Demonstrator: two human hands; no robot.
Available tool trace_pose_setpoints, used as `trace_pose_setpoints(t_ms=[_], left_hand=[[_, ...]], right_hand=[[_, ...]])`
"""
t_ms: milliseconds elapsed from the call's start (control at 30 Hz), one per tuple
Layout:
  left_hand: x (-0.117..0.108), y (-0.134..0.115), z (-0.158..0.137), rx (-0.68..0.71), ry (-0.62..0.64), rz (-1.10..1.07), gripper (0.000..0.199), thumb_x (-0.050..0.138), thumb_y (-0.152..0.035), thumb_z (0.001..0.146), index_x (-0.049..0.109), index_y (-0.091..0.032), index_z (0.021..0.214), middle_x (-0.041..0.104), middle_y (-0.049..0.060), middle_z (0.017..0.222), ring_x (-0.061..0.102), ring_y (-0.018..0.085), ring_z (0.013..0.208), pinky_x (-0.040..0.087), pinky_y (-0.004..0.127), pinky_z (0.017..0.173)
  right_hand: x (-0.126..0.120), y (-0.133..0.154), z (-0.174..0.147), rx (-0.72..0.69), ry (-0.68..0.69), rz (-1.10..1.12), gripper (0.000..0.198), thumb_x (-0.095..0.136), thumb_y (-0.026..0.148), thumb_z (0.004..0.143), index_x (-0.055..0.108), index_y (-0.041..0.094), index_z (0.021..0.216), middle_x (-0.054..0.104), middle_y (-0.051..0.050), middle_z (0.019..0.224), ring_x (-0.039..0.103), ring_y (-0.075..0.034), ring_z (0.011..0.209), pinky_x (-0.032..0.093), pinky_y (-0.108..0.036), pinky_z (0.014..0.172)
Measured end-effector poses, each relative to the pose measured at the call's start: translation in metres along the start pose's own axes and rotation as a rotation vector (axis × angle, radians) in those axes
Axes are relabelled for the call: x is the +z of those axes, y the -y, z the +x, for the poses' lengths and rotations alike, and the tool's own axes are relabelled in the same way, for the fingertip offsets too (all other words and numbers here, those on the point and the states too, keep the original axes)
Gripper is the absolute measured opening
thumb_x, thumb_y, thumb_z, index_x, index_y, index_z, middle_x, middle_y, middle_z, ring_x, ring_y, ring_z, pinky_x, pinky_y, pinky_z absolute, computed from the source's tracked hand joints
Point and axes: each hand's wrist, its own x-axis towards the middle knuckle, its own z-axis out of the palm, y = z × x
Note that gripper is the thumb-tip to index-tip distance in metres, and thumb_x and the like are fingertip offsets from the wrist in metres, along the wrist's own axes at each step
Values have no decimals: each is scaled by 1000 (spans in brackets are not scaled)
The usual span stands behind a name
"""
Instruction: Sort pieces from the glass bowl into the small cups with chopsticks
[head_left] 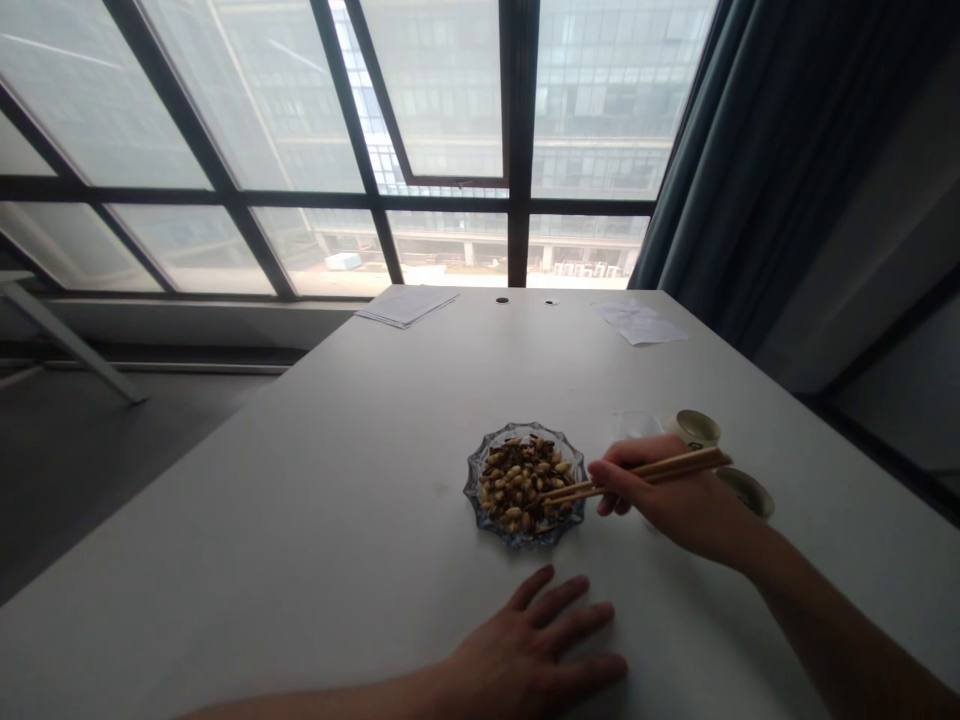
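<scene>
The right hand (679, 505)'s fingers pinch chopsticks (682, 464), long axis nearly crosswise, tips pointing left into the bowl (474, 500) of nuts (517, 482); the left hand (529, 640)'s fingers spread on the bench (337, 500).

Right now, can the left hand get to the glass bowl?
Probably yes: the left hand is close to the glass bowl, with nothing visible between them. The chopsticks in the right hand come from the side.

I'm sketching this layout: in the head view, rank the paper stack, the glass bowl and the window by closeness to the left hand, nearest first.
From the left hand:
1. Glass bowl: just beyond it.
2. Paper stack: far left of the table.
3. Window: past the table's far edge.
</scene>
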Motion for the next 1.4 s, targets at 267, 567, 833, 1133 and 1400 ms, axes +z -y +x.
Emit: trace_pose_setpoints(t_ms=[267, 567, 833, 1133, 1400], left_hand=[[1, 0, 0, -11, 11, -26, 47, 56, -34, 106, 49, -32, 153, 39, 3, 166, 36, 33, 152, 29, 54, 124], [3, 0, 0, -10, -14, -5, 48, 60, -36, 104, 50, -33, 151, 39, 3, 166, 36, 33, 152, 29, 53, 124], [2, 0, 0, -15, 23, -31, 47, 53, -35, 107, 47, -32, 154, 37, 2, 167, 34, 33, 153, 28, 55, 124], [0, 1, 0, -8, 33, -41, 47, 51, -36, 108, 46, -33, 154, 36, 2, 168, 35, 33, 153, 31, 56, 123], [-1, 0, 1, -15, 48, -61, 47, 50, -35, 108, 46, -32, 155, 34, 2, 169, 34, 34, 153, 32, 58, 122]], right_hand=[[16, -4, 7, -95, 94, -36, 37, 59, 42, 103, 74, 17, 79, 76, -4, 75, 69, -17, 69, 48, -26, 62], [7, -4, 5, -97, -28, -28, 36, 60, 43, 103, 78, 18, 85, 78, -4, 78, 72, -17, 73, 51, -25, 66], [19, -7, 6, -131, 5, 27, 31, 66, 40, 99, 77, 18, 81, 76, -2, 71, 69, -15, 65, 49, -24, 60], [32, -15, 9, -130, 6, 52, 32, 66, 41, 99, 75, 18, 78, 78, -2, 74, 72, -16, 68, 52, -24, 64], [33, -14, 8, -116, -23, 52, 33, 67, 38, 99, 74, 18, 73, 78, -1, 72, 72, -16, 67, 51, -23, 61]])
